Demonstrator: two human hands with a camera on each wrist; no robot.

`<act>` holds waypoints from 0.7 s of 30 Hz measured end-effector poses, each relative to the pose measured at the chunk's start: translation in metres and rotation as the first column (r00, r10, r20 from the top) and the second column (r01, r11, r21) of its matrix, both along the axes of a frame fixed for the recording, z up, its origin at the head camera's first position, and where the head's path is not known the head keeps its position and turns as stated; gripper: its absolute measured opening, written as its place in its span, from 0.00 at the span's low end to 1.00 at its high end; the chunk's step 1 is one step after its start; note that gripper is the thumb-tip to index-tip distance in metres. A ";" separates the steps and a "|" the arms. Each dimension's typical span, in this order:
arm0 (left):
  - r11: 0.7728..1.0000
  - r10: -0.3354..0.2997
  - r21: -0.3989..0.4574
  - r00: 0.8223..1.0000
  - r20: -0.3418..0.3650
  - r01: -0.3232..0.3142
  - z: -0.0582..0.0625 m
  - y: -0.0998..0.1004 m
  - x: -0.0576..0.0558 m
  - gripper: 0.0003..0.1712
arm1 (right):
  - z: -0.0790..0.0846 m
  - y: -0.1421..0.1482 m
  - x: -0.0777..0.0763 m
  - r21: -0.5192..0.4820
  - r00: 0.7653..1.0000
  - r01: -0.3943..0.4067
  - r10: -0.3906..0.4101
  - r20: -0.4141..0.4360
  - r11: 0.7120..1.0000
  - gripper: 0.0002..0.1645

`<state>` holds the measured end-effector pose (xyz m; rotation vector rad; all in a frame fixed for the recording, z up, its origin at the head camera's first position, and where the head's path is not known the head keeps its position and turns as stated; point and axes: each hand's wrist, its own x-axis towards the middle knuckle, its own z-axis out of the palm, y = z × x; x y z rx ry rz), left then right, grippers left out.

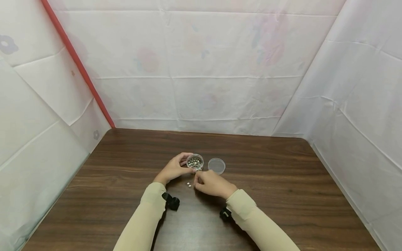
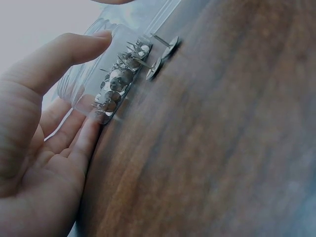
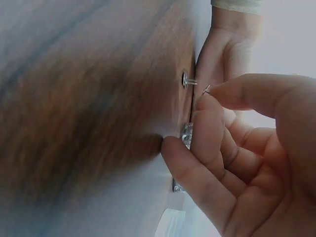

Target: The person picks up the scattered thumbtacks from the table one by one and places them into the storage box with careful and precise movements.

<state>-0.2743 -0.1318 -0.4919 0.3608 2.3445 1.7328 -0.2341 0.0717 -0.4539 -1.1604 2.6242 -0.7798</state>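
A clear round jar [image 1: 195,155] stands on the table with many silver thumbtacks [image 2: 118,79] lying in its bottom. My left hand [image 1: 173,169] holds the jar around its side, with the thumb on the near wall and fingers behind. Between thumb and finger, my right hand [image 1: 213,184] pinches a single thumbtack [image 3: 206,91], close in front of the jar. Another fingertip of that hand touches the tabletop. Two loose thumbtacks [image 1: 190,186] rest on the wood left of my right hand; in the left wrist view their pins point upward.
Just right of the jar, a clear round lid [image 1: 216,166] lies flat on the dark wooden table [image 1: 267,195]. White patterned sheets [image 1: 201,97] hang behind the table and along both sides. A red strip [image 1: 78,62] runs down the back left corner.
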 end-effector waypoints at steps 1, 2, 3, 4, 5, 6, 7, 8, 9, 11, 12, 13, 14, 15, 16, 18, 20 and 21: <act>1.000 0.005 0.004 1.000 -0.007 -0.005 -0.004 0.000 -0.002 0.39 | 0.000 0.001 0.000 -0.007 1.000 0.004 -0.004 0.002 1.000 0.04; 1.000 0.006 0.008 1.000 -0.006 -0.006 -0.005 0.000 -0.002 0.39 | 0.001 0.002 0.000 -0.012 1.000 0.009 -0.008 0.006 1.000 0.04; 1.000 0.007 0.013 1.000 -0.006 -0.007 -0.005 0.000 -0.002 0.40 | 0.001 0.002 0.000 -0.017 1.000 0.014 -0.014 0.008 1.000 0.04; 1.000 0.005 0.016 1.000 -0.008 -0.005 -0.005 0.000 -0.002 0.40 | 0.000 0.003 -0.001 -0.023 1.000 0.018 -0.018 0.010 1.000 0.04; 1.000 0.005 0.022 1.000 -0.006 -0.005 -0.005 0.000 -0.002 0.40 | 0.000 0.004 -0.001 -0.025 1.000 0.023 -0.023 0.010 0.999 0.04; 1.000 0.004 0.026 1.000 -0.004 -0.004 -0.006 0.000 -0.003 0.40 | -0.001 0.005 -0.001 -0.029 1.000 0.029 -0.029 0.010 0.999 0.04; 1.000 0.005 0.026 1.000 -0.001 -0.005 -0.006 0.000 -0.003 0.40 | -0.001 0.005 -0.002 -0.032 0.999 0.035 -0.035 0.013 0.999 0.04; 1.000 0.009 0.026 1.000 0.006 -0.009 -0.006 0.000 -0.003 0.40 | -0.001 0.006 -0.002 -0.039 0.999 0.040 -0.040 0.014 0.998 0.04; 1.000 0.008 0.027 1.000 0.006 -0.008 -0.006 0.000 -0.003 0.41 | -0.001 0.006 -0.003 -0.045 0.999 0.045 -0.045 0.007 0.998 0.04; 1.000 0.005 0.030 1.000 0.014 -0.005 -0.005 0.000 -0.003 0.41 | 0.000 0.007 -0.005 -0.061 0.998 0.060 -0.061 -0.013 0.996 0.03; 0.999 -0.001 0.033 1.000 0.014 0.001 -0.003 0.000 -0.003 0.41 | 0.001 0.008 -0.005 -0.068 0.997 0.069 -0.071 -0.029 0.995 0.03; 0.999 -0.009 0.041 1.000 0.016 0.009 -0.001 0.000 -0.002 0.41 | 0.001 0.008 -0.006 -0.076 0.996 0.077 -0.081 -0.047 0.994 0.03; 0.999 -0.017 0.046 1.000 0.017 0.017 0.002 0.000 0.000 0.42 | 0.002 0.008 -0.007 -0.084 0.994 0.085 -0.090 -0.064 0.993 0.03; 0.999 -0.026 0.045 1.000 0.018 0.025 0.006 0.000 0.001 0.42 | 0.003 0.008 -0.008 -0.089 0.992 0.094 -0.101 -0.080 0.992 0.03; 0.998 -0.034 0.046 0.999 0.025 0.033 0.009 0.000 0.003 0.42 | 0.004 0.009 -0.009 -0.096 0.990 0.102 -0.111 -0.090 0.990 0.03; 0.998 -0.046 0.040 0.998 0.032 0.045 0.015 0.001 0.006 0.42 | 0.006 0.010 -0.011 -0.108 0.987 0.115 -0.126 -0.102 0.988 0.02; 0.998 -0.050 0.031 0.998 0.033 0.049 0.018 0.000 0.008 0.42 | 0.007 0.011 -0.012 -0.123 0.986 0.126 -0.138 -0.097 0.984 0.02; 0.998 -0.049 0.027 0.998 0.032 0.048 0.017 0.000 0.007 0.42 | 0.008 0.011 -0.013 -0.128 0.985 0.132 -0.144 -0.095 0.983 0.02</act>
